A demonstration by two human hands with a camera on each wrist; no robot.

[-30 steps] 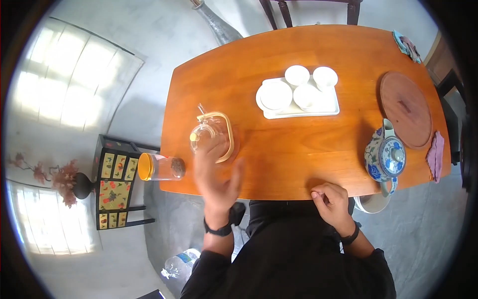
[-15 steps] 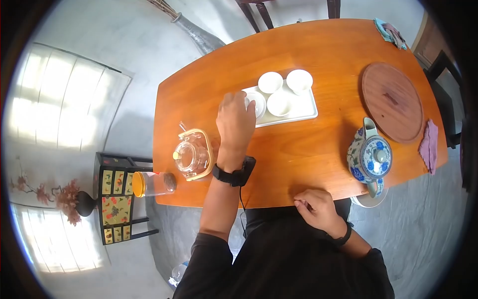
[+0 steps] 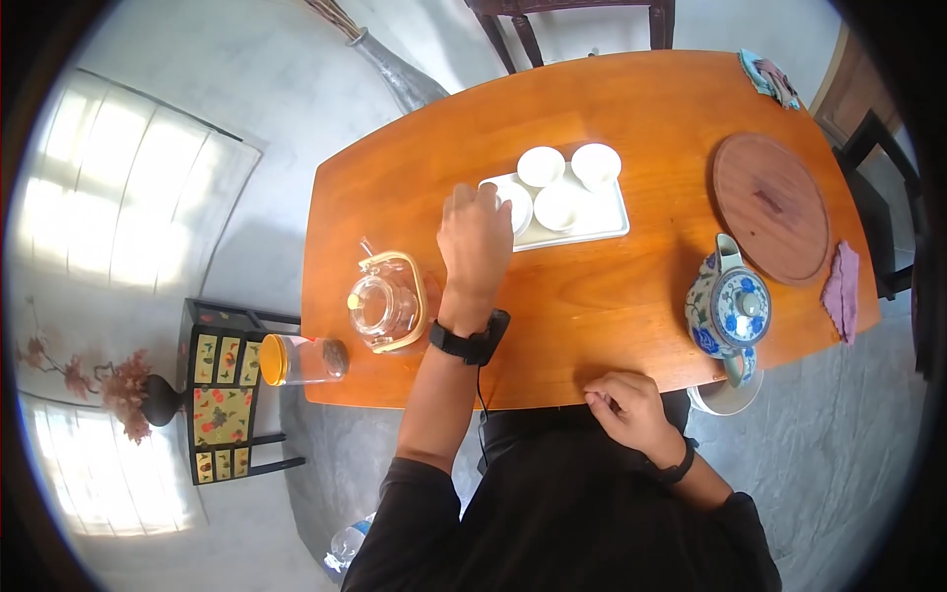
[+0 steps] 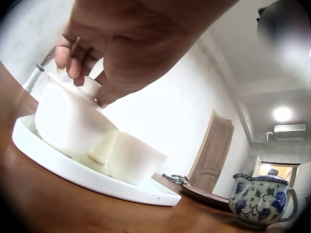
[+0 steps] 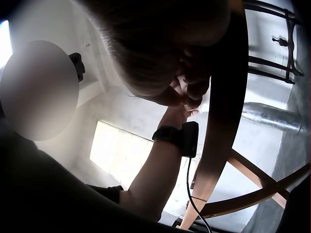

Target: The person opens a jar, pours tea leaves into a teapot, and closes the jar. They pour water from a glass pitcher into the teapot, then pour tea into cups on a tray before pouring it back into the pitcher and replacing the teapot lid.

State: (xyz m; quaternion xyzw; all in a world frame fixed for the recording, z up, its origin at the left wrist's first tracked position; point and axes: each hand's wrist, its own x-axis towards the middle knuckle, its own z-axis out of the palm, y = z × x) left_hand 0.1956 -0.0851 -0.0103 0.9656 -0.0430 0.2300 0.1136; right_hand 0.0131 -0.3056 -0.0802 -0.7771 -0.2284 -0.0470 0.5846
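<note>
In the left wrist view, my left hand (image 3: 475,245) pinches the small knob (image 4: 91,86) of a white lid between thumb and fingers. That lid sits on a white lidded tea bowl (image 4: 68,119), at the left end of a white tray (image 3: 582,235). Three small white cups, one of them this cup (image 3: 596,166), stand close together on the same tray. My right hand (image 3: 631,412) rests at the table's front edge with fingers loosely curled and nothing in it.
A glass teapot (image 3: 380,304) with a looped handle stands left of my left forearm, beside a yellow-lidded jar (image 3: 306,359). On the right are a blue-and-white teapot (image 3: 728,314), a round wooden board (image 3: 771,209) and a pink cloth (image 3: 841,294). Folded cloths (image 3: 769,81) lie at the far corner.
My left hand has moved from over the glass teapot, rightward and away from me, to the lidded bowl on the tray. The right hand stays at the table edge.
</note>
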